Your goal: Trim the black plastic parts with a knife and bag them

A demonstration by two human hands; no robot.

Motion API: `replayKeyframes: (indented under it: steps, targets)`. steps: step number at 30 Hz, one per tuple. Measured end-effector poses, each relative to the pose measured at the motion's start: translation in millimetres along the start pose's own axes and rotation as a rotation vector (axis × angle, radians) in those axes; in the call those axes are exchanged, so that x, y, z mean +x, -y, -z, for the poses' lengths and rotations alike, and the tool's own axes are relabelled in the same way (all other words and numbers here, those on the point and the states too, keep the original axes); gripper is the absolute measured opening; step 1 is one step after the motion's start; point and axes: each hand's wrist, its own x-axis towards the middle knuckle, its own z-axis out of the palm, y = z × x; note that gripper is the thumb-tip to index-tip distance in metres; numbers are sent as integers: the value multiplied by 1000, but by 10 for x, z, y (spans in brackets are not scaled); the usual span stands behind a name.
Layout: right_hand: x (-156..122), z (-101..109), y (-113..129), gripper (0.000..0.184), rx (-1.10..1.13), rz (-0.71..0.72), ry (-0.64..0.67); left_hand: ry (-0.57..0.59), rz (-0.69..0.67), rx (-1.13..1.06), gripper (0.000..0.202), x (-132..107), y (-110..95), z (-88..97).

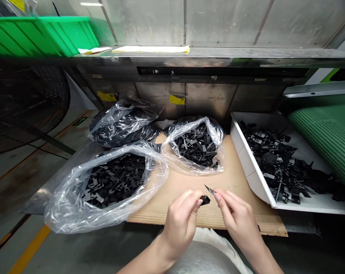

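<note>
My left hand (180,220) pinches a small black plastic part (205,199) between thumb and fingers above the cardboard sheet (232,179). My right hand (235,217) is closed on a thin blade (209,188) whose tip points up and left, right beside the part. Both hands hover near the front edge of the cardboard. Three clear plastic bags of black parts lie ahead: a big one front left (109,182), one at the back left (122,123), one in the middle (197,144).
A white tray (246,163) full of black plastic parts stands at the right, with a green ribbed belt (329,133) beyond it. A metal shelf overhead carries a green bin (41,34) and papers (149,48). A fan guard (24,102) is at the left.
</note>
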Motion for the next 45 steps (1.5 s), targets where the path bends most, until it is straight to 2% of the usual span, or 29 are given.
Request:
replayKeyframes:
  steps: [2, 4, 6, 8, 12, 16, 26, 31, 34, 39, 45]
  targets:
    - [16, 32, -18, 22, 50, -24, 5, 4, 77, -79, 19, 26, -6, 29]
    - [7, 75, -11, 22, 113, -24, 14, 41, 223, -196, 20, 73, -6, 65]
    - [-19, 109, 12, 21, 145, 10, 29, 89, 359, -305, 23, 122, -1, 99]
    - [-44, 126, 40, 20, 146, 46, 48, 105, 427, -362, 25, 154, 5, 122]
    - [-35, 131, 81, 19, 139, 93, 68, 76, 395, -358, 28, 165, -2, 126]
    - [15, 133, 100, 19, 130, 115, 93, 96, 357, -367, 25, 153, -24, 109]
    - [57, 102, 119, 25, 101, 98, 156, 111, 454, -564, 25, 97, 49, 81]
    - [90, 88, 10, 18, 108, 59, 101, 112, 425, -574, 25, 70, 31, 87]
    - [44, 125, 26, 19, 177, 61, 138, 102, 447, -595, 24, 58, 28, 85]
    - [-9, 154, 128, 22, 203, 74, 199, 138, 440, -605, 24, 36, 43, 75]
    - [51, 128, 50, 22, 161, 33, 161, 193, 429, -648, 25, 38, 24, 88]
